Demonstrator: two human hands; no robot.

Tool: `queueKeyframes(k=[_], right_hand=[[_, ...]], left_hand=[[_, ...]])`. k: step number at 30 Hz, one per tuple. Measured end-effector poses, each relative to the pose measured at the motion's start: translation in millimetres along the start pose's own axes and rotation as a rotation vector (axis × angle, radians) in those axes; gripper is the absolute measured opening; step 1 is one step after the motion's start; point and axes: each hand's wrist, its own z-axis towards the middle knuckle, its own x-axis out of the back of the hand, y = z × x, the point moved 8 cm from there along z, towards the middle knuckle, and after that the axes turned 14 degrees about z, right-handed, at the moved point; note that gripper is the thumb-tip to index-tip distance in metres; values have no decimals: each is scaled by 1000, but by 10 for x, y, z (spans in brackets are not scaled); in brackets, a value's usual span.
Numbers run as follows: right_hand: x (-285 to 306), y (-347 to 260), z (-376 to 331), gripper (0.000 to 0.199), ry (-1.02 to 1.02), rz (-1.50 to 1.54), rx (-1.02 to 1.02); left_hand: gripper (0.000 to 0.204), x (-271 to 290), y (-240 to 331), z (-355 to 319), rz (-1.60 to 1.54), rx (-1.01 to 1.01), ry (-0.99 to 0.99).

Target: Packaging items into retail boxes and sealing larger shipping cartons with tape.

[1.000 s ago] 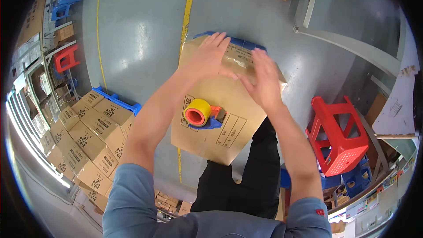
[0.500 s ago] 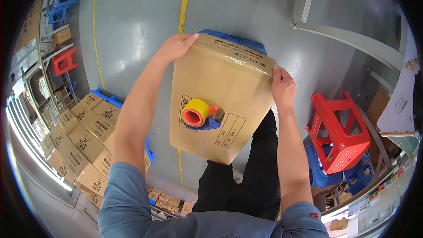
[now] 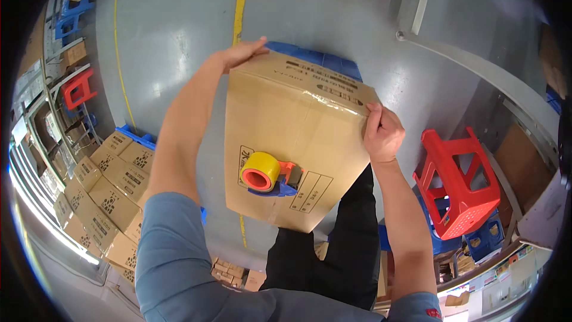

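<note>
The left hand [image 3: 243, 55] and right hand [image 3: 384, 135] hold the far corners of the large brown cardboard carton [image 3: 298, 125] before the black-trousered legs [image 3: 353, 238]. It looks stiff-walled but bulky, best gripped at those corners; the yellow-and-blue tape dispenser [image 3: 260, 170] on top might slide.

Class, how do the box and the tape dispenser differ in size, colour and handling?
Size: the box is much larger than the tape dispenser.
Colour: the box is brown; the tape dispenser is yellow, orange-red and blue.
Handling: left hand and right hand touch the box; neither touches the tape dispenser.
</note>
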Motion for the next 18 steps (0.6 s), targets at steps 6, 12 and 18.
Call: queueKeyframes(k=[6, 12, 18], right_hand=[[99, 24, -73, 24, 1, -44, -18], [57, 20, -125, 26, -9, -46, 6], [140, 30, -109, 31, -17, -112, -12]], left_hand=[[75, -398, 495, -593, 541, -152, -286], [67, -432, 741, -1393, 447, -307, 92], [62, -1379, -500, -3115, 586, -1038, 861]])
